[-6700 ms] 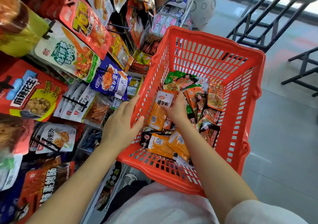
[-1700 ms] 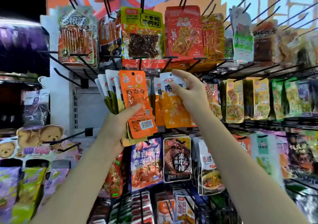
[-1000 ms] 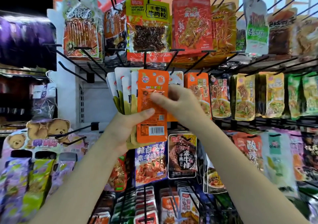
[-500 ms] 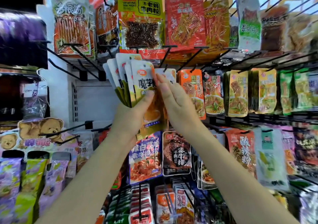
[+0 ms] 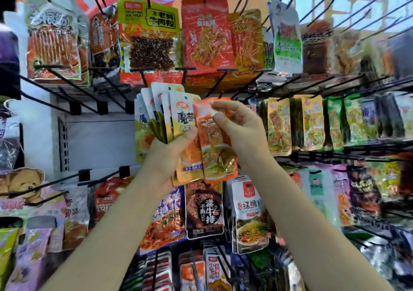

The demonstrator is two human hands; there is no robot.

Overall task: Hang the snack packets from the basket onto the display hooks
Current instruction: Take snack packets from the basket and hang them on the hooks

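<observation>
A fan of white-topped snack packets (image 5: 166,114) is gripped from below by the left hand (image 5: 169,156), the thumb pressed across the front of the fan and the fingers curled behind it; the fan is held upright in front of the middle row of the display rack (image 5: 73,103). An orange packet (image 5: 214,143) is pinched near its top edge by the right hand (image 5: 241,130), thumb in front and fingers curled behind; it overlaps the right side of the fan and hangs down past both hands. Black hooks (image 5: 221,80) are seen jutting out just above the two hands; whether the orange packet is threaded on one cannot be told. Yellow packets (image 5: 279,125) are hung just to the right of the right hand; a yellow-topped bag (image 5: 149,36) and a red bag (image 5: 206,34) are hung in the row above; a dark packet (image 5: 204,210) is hung below the hands. The basket is out of view.
</observation>
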